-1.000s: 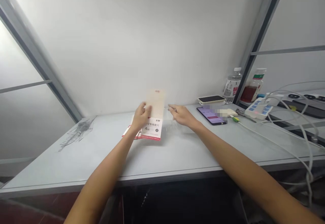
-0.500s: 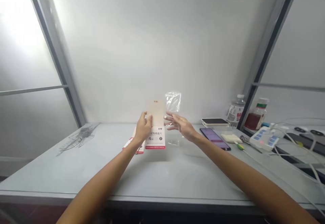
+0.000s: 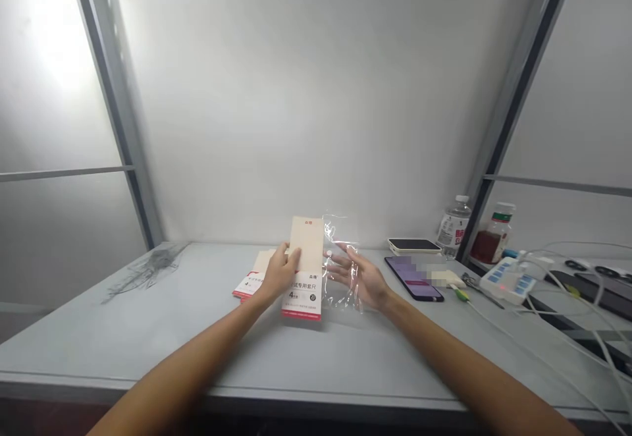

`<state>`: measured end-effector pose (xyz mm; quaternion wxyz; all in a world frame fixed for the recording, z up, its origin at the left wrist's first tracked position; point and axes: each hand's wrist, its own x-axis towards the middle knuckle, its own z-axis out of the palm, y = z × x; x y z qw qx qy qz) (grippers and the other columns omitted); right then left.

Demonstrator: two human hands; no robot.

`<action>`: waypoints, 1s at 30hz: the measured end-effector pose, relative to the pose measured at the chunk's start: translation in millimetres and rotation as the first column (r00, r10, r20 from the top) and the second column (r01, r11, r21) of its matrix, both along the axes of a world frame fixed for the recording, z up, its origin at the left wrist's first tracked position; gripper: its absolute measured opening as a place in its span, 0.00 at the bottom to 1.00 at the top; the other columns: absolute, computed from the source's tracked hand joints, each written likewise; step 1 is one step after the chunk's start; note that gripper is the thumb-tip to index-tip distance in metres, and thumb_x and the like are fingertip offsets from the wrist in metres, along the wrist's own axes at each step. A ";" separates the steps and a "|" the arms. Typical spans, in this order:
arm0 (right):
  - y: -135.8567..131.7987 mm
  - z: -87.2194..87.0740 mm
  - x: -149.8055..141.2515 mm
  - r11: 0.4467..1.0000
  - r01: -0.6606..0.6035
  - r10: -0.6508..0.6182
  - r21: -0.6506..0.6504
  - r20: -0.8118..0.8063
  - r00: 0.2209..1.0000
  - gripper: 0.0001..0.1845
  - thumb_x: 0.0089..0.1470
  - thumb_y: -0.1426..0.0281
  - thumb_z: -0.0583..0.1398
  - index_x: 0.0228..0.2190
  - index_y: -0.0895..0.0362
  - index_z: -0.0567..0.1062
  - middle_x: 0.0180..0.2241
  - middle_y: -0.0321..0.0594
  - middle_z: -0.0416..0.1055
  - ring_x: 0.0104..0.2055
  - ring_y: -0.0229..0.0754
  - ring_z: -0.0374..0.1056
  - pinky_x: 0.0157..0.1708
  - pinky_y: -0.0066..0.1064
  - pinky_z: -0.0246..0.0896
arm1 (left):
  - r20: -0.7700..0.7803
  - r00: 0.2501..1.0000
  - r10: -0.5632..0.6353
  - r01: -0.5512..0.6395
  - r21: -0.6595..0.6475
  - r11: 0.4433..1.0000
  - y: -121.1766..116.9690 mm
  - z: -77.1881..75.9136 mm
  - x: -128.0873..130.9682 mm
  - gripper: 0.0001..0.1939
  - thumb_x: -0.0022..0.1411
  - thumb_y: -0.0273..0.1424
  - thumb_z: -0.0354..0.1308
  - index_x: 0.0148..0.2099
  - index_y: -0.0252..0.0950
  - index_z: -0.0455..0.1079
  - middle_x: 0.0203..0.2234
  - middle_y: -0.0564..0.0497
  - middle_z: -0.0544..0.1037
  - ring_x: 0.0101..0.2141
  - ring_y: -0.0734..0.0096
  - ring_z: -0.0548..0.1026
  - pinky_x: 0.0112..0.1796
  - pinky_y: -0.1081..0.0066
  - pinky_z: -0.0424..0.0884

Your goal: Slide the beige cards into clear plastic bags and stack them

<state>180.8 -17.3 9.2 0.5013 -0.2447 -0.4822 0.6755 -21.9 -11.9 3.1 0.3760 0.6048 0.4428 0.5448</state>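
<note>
My left hand (image 3: 280, 271) grips a tall printed card (image 3: 309, 245) by its left edge, thumb on the front. The card is beige above and white below, with a red strip along the bottom. Close to its right side, a clear plastic bag (image 3: 340, 298) is held up by my right hand (image 3: 363, 276), whose fingers show through the film, fairly straight and spread. Several similar cards (image 3: 249, 282) lie on the table behind my left hand, partly hidden by it.
At the right lie a phone (image 3: 415, 280), a second phone-like device (image 3: 415, 245), a white power strip (image 3: 508, 280) and loose cables. Behind them stand a labelled bottle (image 3: 453, 228) and a jar of dark red contents (image 3: 492, 235). A dark wispy tangle (image 3: 148, 270) marks the table's left (image 3: 99, 337).
The view has shifted slightly. The card and both hands sit lower in the picture, and the plastic bag has come down and spread wider in front of my right fingers.
</note>
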 end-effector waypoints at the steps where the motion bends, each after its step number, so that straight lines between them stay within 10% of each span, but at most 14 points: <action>1: -1.1 -0.1 2.0 1.000 0.000 0.000 0.000 -0.006 1.000 0.24 0.60 0.62 0.49 0.57 0.50 0.58 0.47 0.42 0.71 0.45 0.45 0.70 0.48 0.42 0.62 | -0.007 1.000 -0.013 0.013 0.007 1.000 -0.5 -0.3 1.3 0.21 0.56 0.48 0.50 0.43 0.36 0.61 0.20 0.53 0.73 0.19 0.71 0.71 0.17 0.75 0.64; 21: -0.1 2.7 13.8 0.997 -0.072 0.071 0.025 0.020 0.997 0.28 0.60 0.59 0.46 0.61 0.47 0.49 0.45 0.43 0.72 0.40 0.45 0.73 0.48 0.44 0.60 | 0.058 0.987 -0.151 0.149 0.036 0.988 -8.8 6.4 4.6 0.22 0.56 0.46 0.53 0.45 0.35 0.62 0.23 0.51 0.75 0.20 0.70 0.73 0.19 0.73 0.67; 30: -17.9 6.3 -0.6 0.986 -0.166 0.167 -0.022 0.051 0.985 0.28 0.61 0.58 0.45 0.60 0.49 0.51 0.41 0.44 0.73 0.39 0.43 0.72 0.45 0.42 0.63 | -0.024 0.998 0.056 -0.053 0.114 0.992 -14.0 4.3 7.2 0.20 0.58 0.48 0.48 0.41 0.36 0.60 0.16 0.56 0.69 0.15 0.75 0.67 0.15 0.77 0.58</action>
